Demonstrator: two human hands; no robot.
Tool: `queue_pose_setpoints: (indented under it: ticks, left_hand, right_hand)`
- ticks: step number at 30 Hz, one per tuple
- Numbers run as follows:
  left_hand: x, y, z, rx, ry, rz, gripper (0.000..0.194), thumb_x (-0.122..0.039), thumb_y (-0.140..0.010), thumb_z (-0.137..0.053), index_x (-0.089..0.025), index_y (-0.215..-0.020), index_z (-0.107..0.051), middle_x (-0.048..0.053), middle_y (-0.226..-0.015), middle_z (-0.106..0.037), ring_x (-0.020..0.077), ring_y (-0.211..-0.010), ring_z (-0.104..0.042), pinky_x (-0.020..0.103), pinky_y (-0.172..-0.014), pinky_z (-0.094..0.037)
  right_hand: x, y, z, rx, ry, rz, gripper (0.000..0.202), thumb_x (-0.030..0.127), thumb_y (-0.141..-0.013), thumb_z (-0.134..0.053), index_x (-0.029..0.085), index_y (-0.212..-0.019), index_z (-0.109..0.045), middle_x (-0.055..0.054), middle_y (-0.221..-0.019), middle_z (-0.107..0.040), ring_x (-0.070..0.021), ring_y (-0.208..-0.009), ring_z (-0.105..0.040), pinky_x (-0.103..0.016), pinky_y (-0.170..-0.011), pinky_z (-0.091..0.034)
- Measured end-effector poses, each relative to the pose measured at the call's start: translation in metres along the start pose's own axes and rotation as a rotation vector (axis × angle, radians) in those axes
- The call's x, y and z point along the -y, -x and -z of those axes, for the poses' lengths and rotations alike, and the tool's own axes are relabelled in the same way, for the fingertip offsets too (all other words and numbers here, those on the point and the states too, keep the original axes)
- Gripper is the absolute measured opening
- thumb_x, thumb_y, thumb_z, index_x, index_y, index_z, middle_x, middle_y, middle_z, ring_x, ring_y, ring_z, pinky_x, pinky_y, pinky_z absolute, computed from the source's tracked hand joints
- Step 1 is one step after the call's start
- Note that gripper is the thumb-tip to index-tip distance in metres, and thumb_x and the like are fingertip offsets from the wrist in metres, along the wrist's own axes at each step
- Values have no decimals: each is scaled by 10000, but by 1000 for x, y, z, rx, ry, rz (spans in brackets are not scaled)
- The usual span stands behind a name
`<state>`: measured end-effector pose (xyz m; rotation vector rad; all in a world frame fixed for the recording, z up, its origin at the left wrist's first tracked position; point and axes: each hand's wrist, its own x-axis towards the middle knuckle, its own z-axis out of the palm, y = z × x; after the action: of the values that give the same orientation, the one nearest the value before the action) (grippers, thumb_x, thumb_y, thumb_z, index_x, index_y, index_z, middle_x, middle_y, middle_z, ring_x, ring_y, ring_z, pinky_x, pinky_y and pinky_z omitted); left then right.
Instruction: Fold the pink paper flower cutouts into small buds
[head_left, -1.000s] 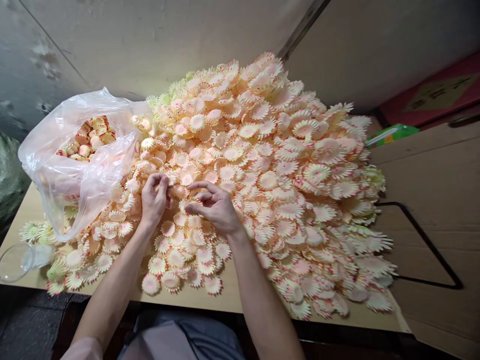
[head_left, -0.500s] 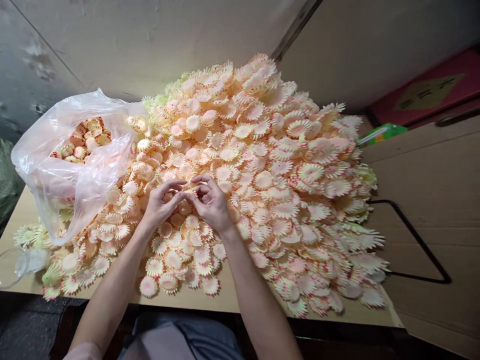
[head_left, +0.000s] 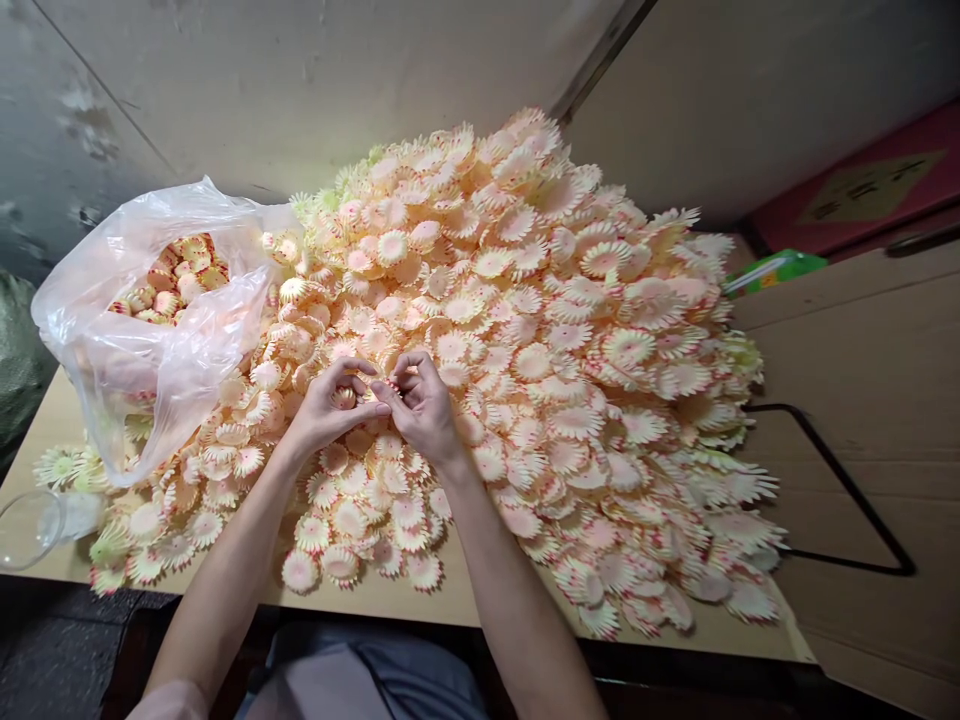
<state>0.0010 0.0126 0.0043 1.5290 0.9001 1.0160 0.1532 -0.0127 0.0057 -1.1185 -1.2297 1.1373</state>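
Observation:
Both my hands meet over the near middle of a large heap of artificial flower heads (head_left: 577, 340), pale cream and pink discs with fringed, red-tipped edges. My right hand (head_left: 426, 415) pinches one small flower head (head_left: 392, 384) between thumb and curled fingers, and most of it is hidden by them. Close on its left, my left hand (head_left: 328, 405) has its fingers bent and its thumb stretched across to the same flower head, touching the right thumb. A curled flower head (head_left: 344, 398) shows in the gap of my left hand; whether it is held I cannot tell.
On the left a translucent plastic bag (head_left: 112, 340) holds several closed-up flower heads (head_left: 180, 275). A clear round container (head_left: 30, 530) stands at the table's (head_left: 247, 597) left edge. Cardboard (head_left: 877, 400) with a black metal bar (head_left: 847, 480) flanks the right side; a wall rises behind.
My left thumb has slid right, under the right thumb, and the fingers have bunched closer around the flower head. The whole view has shifted slightly.

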Motion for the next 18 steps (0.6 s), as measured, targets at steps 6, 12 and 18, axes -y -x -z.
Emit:
queue_pose_setpoints:
  ticks: [6,12,18]
  left_hand:
    - [1,1,1,-46,78,40,322,-373,-797,-700,-189,-1019,-558,63,-1054,-568,80,-733,-542,140,-523,-428]
    - [0,2,0,-58,-28,-17,267,-352,-856,-630,-183,-1042,-541,44,-939,-586,84,-690,-540,161,-544,-423]
    - [-3,3,-1,-89,100,61,340,-425,-849,-633,-188,-1085,-573,-8,-708,-566,71,-531,-487,173,-479,-393]
  right_hand:
    - [3,0,5,44,21,-32,333,472,-863,-615,236,-1059,-487,34,-695,-572,-94,-545,-506,-217,-511,-401]
    - [0,3,7,97,25,17,446,396,-811,-703,245,-1182,-506,-7,-853,-617,-137,-778,-610,-260,-744,-523]
    - [-1,-3,8,-38,-23,22,446,381,-751,-756,246,-1112,-532,-29,-973,-633,-141,-884,-633,-271,-831,-540]
